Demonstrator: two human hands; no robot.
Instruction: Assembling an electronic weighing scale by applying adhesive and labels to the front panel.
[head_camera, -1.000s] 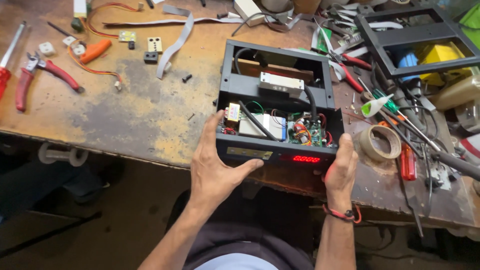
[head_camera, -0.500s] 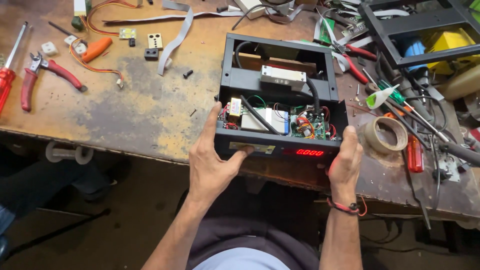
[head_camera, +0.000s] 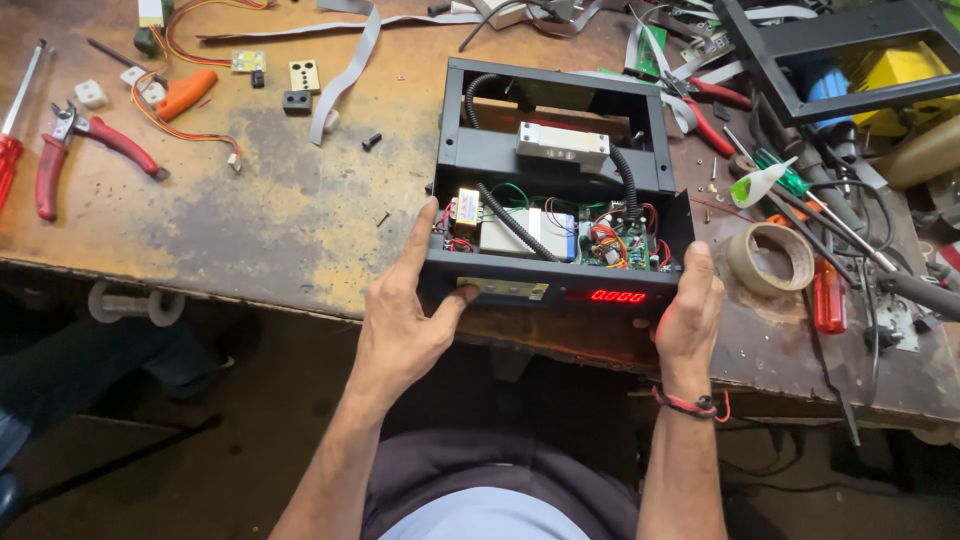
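An open black electronic box sits at the near edge of a worn wooden workbench. Inside it I see circuit boards, coloured wires and a metal bar. Its front panel shows a lit red digit display. My left hand grips the box's front left corner, thumb pressed on the front panel. My right hand holds the front right corner, thumb up along the side wall. A red cord bracelet circles my right wrist.
Red-handled pliers and a red screwdriver lie at the left. An orange piece and a grey ribbon cable are behind. A tape roll, more screwdrivers and a black frame crowd the right.
Both hands stay on the box's front corners. The box has shifted slightly on the bench edge, and my left thumb now rests on the front panel.
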